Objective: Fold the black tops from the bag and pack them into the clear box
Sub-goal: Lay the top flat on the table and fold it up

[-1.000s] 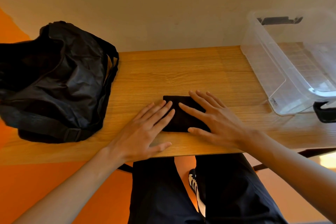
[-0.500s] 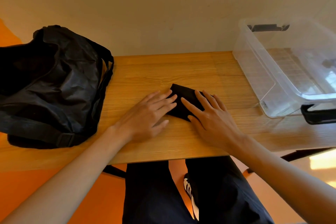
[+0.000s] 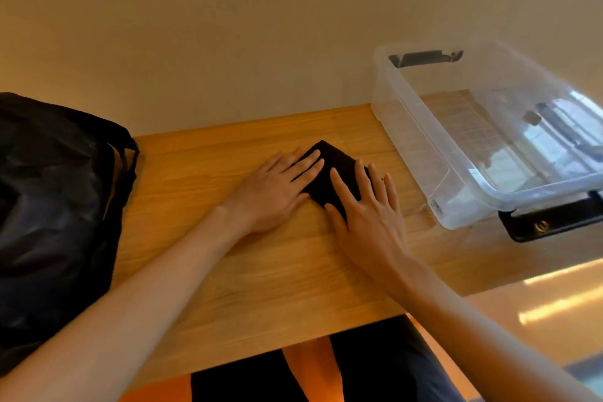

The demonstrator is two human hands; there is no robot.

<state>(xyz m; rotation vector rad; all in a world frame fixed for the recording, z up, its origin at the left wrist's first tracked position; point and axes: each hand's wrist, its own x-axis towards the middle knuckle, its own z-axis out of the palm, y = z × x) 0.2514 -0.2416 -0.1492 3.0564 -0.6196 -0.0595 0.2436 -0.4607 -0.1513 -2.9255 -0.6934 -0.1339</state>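
A person is working at a wooden table [image 3: 277,287]. The clear box [image 3: 408,134], taken here as the reference for all positions, is standing open on the table against the pale wall [image 3: 228,26], with its ribbed floor catching bright reflections. One black latch [image 3: 554,225] is hanging at the box's near end and another [image 3: 424,57] at its far end.

The folded black top [image 3: 329,173] is lying flat on the table near the box but apart from it, off the long side that is facing the bag. It is folded into a small packet turned cornerwise, with one corner pointing toward the wall.

The left hand [image 3: 277,192] is pressing on the packet's edge farther from the box, its fingers straight and slightly spread, gripping nothing. The right hand [image 3: 368,219] is lying palm down on the packet's edge nearer the box, its fingers likewise straight and fanned. Its outer fingers are reaching onto the bare wood between top and box, and it too is grasping nothing.

The black bag [image 3: 55,206] is slumping well apart from the box, beyond the top and both hands, with its strap drooping on the side toward the box.
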